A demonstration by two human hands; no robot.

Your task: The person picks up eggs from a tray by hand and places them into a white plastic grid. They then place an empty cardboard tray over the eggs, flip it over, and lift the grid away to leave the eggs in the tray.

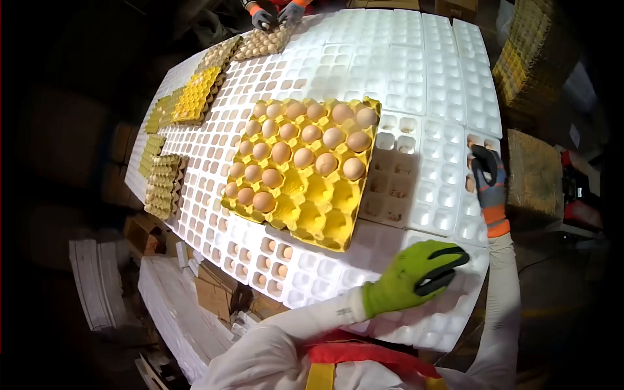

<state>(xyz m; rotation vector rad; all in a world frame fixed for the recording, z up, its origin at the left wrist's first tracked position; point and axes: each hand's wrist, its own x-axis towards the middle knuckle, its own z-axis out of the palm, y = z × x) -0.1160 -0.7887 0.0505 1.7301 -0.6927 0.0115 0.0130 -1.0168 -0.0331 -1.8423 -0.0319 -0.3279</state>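
My left hand (416,276), in a green glove with black fingertips, is over the white foam cells at the table's near edge. Its fingers are half bent and apart, with no object visible in them. My right hand (487,177), in a grey and orange glove, reaches to the right edge of the foam. Those fingers curl inward beside a few brownish cells; whatever they hold is hidden. Left of both hands, a yellow egg tray (305,224) is partly filled with brown eggs (303,157). Its nearest right-hand pockets hold none.
White foam trays (439,179) cover the table, some cells showing brown contents. More egg trays (197,94) stand at the left. Across the table a co-worker's gloved hands (276,16) are at another egg tray (261,44). Stacked trays (523,55) and a box (533,172) stand at the right.
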